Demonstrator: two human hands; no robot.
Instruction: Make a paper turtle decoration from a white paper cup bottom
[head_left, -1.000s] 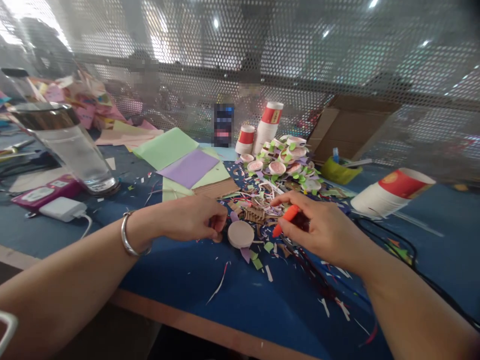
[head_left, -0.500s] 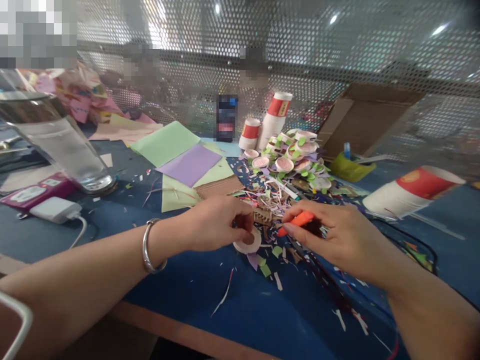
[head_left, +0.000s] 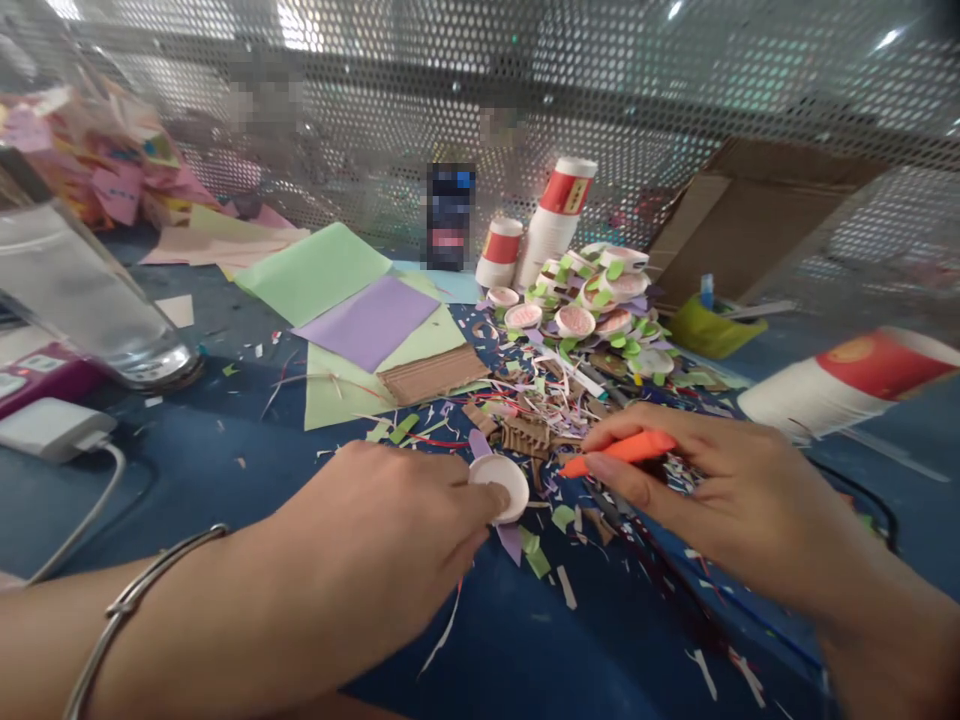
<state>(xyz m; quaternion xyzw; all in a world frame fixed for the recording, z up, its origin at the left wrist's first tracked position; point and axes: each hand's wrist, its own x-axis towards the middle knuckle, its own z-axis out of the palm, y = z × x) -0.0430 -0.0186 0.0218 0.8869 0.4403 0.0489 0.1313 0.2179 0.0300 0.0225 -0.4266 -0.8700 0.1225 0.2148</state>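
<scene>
My left hand point(head_left: 405, 530) is closed with its fingertips pinching the near edge of a small round white cup bottom point(head_left: 501, 484) that lies among paper scraps on the blue table point(head_left: 225, 450). A metal bangle point(head_left: 127, 610) is on that wrist. My right hand point(head_left: 712, 490) is closed round an orange-tipped tool point(head_left: 622, 450) whose tip points left toward the white disc, a little apart from it. A piece of corrugated brown card point(head_left: 525, 435) lies just behind the disc.
A heap of cut cup bottoms with green bits point(head_left: 592, 315) lies behind, with stacked red-and-white paper cups point(head_left: 559, 215) and a tipped cup point(head_left: 847, 380) at right. Green and purple paper sheets point(head_left: 360, 320), a glass jar point(head_left: 82, 300), a white charger point(head_left: 49, 428), a cardboard box point(head_left: 765, 220).
The view has moved closer and lower. My left hand has gone from beside the disc to pinching its edge, and the disc now shows its white hollow side. My right hand keeps the orange tool.
</scene>
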